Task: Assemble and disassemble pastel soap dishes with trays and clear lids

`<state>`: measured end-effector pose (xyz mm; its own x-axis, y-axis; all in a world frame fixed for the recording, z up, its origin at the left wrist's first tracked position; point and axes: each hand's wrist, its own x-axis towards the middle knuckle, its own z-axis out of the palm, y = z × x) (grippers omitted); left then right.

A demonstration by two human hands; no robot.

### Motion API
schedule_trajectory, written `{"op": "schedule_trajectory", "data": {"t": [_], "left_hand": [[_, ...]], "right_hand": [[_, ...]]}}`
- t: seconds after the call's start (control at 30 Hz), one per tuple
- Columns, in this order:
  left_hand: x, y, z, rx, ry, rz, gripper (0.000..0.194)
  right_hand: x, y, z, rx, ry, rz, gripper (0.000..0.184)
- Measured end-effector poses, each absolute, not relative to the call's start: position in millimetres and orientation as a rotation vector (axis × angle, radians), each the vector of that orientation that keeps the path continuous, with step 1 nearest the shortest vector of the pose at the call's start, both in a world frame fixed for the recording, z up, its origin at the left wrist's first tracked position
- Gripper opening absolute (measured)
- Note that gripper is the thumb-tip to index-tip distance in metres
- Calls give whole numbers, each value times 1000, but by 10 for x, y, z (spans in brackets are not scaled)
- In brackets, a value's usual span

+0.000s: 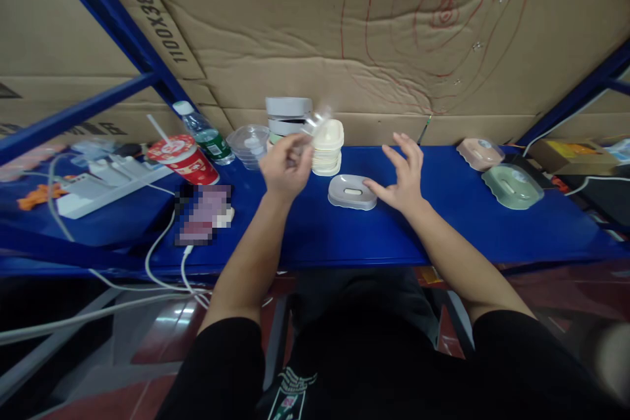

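My left hand [287,167] is raised over the table with its fingers pinched on a clear plastic piece [317,121]. That piece is smeared by motion, and its exact kind is unclear. My right hand [404,174] has its fingers spread and holds nothing. Its thumb is at the right rim of a grey, wavy-edged dish [353,200] with a pale oval in its middle; whether they touch, I cannot tell. Behind the dish rises a stack of cream-coloured pieces [327,151]. To the left of that stack are clear plastic bowls [250,144].
White and grey round containers [289,107] stand at the back. Leftward are a water bottle [211,138], a red cup [189,161] with a straw, and a power strip [113,184] with cables. A green dish [512,185] and a pink dish [481,153] lie right on the blue table [319,236].
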<state>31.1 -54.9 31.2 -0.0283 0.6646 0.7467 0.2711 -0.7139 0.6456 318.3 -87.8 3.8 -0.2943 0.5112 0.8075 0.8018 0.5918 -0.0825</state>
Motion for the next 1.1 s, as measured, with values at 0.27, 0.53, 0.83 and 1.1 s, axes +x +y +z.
{"op": "schedule_trajectory", "data": {"t": [0.27,0.53,0.83,1.1], "left_hand": [[-669,-219,455,1758,1804,2357,20],[-891,10,240,1745,2143,1816,29],[-905,58,151,1745,2123,1627,70],[-871,29,197,1650,2117,1591,93]], "right_hand": [[3213,-782,1,-1110,-1893,-177,80],[3173,-776,-42,-1104,-2065,35,80],[3140,-811,-72,-1094,-2266,213,83],[3148,-786,-141,-1106,-2551,351,105]]}}
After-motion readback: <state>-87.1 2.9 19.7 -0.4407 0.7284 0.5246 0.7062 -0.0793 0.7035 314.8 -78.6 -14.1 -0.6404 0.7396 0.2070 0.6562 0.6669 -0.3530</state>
